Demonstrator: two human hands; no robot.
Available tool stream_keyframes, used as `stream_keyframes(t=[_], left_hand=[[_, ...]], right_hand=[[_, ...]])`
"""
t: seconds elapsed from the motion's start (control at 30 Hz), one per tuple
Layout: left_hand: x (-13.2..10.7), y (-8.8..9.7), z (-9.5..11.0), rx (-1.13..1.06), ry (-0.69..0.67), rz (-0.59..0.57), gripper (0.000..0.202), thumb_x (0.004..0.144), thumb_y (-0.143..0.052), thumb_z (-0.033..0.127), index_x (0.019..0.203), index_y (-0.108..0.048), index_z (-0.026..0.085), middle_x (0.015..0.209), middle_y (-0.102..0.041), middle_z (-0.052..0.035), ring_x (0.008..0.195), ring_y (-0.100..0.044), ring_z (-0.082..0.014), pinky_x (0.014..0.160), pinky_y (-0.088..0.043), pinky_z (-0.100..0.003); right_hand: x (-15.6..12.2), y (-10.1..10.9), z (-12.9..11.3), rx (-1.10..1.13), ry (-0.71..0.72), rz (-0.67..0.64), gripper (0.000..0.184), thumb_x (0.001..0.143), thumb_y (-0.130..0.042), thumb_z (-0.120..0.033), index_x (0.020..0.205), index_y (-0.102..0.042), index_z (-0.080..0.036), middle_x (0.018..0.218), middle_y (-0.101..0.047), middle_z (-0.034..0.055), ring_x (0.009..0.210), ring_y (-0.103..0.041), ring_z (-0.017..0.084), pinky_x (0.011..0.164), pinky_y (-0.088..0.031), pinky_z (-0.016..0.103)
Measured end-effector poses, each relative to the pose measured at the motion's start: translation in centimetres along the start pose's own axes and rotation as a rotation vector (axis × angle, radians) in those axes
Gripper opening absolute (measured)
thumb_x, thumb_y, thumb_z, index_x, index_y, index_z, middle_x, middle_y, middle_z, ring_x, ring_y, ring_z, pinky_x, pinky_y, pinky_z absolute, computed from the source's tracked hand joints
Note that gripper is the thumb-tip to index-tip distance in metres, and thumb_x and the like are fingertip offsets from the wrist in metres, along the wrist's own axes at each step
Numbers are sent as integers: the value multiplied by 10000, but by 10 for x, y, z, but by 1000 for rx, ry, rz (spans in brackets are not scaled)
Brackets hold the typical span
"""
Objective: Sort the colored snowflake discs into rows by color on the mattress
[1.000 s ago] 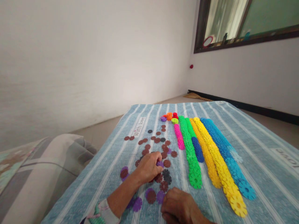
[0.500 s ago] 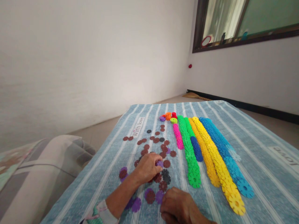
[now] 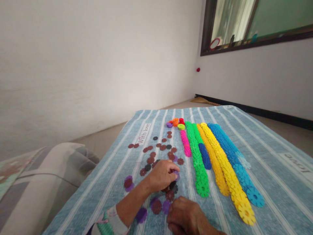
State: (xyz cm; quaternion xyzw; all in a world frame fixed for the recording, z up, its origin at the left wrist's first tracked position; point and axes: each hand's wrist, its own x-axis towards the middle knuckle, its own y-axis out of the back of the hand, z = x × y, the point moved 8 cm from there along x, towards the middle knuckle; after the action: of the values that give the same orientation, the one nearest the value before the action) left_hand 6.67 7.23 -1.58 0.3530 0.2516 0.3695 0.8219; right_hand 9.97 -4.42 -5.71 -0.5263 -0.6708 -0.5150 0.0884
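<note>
My left hand is closed, with a purple snowflake disc pinched between thumb and fingers. It hovers over brown and black notched discs on the striped cloth, hiding some of them. Near the front, my right hand is curled into a fist; its inside is hidden. A purple snowflake disc shows right against its fingers. To the left of that lie a brown disc overlapping a purple one and another purple disc. Farther left, a brown disc rests on purple ones.
Right of my hands, overlapping discs lie in long rows: green, yellow, blue, with shorter dark blue and pink ones. Small orange stacks stand at the back. Grey-checked fabric bulges at the left.
My left hand has shifted to the right with the purple snowflake disc, now covering part of the black discs. My right hand stays almost where it was.
</note>
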Motion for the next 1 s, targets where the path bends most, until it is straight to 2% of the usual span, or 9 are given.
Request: stream_keyframes(t=[0.13, 0.23, 0.4, 0.47, 0.67, 0.8, 1.0], left_hand=[[10, -24, 26, 73, -123, -86, 208, 690, -560, 163, 810, -729, 180, 735, -605, 2, 678, -530, -114, 627, -396, -201], [17, -27, 33, 194, -176, -57, 123, 700, -567, 169, 732, -685, 179, 732, -586, -5, 691, -531, -125, 638, -390, -217], [28, 8, 17, 355, -142, 159, 172, 777, -495, 155, 797, -661, 191, 827, -595, -27, 814, -568, -158, 743, -418, -254], [30, 18, 8, 424, -132, 209, 177, 792, -488, 158, 801, -661, 194, 902, -604, -37, 877, -575, -170, 770, -428, -267], [34, 13, -11, 513, -164, 178, 161, 822, -525, 238, 848, -682, 222, 1026, -619, -32, 993, -563, -185, 836, -442, -286], [34, 16, -18, 517, -115, 199, 174, 828, -517, 256, 844, -685, 218, 1006, -611, -41, 949, -574, -181, 796, -454, -286], [32, 26, -21, 535, -58, 247, 192, 832, -479, 213, 801, -667, 194, 959, -603, -58, 949, -570, -186, 822, -453, -291]], right_hand=[[3, 2, -3, -9, 34, 32, 66, 726, -489, -168, 698, -502, -227, 628, -558, -37, 576, -491, 127, 547, -360, 237], [3, 3, -5, -28, 50, 47, 57, 741, -494, -191, 697, -501, -227, 630, -560, -34, 577, -495, 129, 555, -370, 241], [0, -6, -3, -87, 29, -46, 124, 747, -511, -211, 639, -451, -221, 630, -551, -35, 567, -483, 127, 524, -347, 252], [-1, -9, -1, -120, 24, -72, 151, 745, -523, -226, 623, -434, -219, 614, -540, -37, 554, -477, 127, 515, -339, 260], [-1, -7, 0, -66, 24, -47, 138, 749, -506, -205, 635, -429, -216, 620, -551, -40, 570, -484, 119, 528, -340, 250], [4, 3, -4, -14, 30, 13, 137, 724, -502, -180, 636, -404, -215, 613, -538, -51, 554, -453, 111, 522, -322, 242], [3, 5, -4, 5, 21, 36, 137, 689, -486, -144, 635, -382, -215, 609, -519, -58, 547, -431, 112, 515, -300, 247]])
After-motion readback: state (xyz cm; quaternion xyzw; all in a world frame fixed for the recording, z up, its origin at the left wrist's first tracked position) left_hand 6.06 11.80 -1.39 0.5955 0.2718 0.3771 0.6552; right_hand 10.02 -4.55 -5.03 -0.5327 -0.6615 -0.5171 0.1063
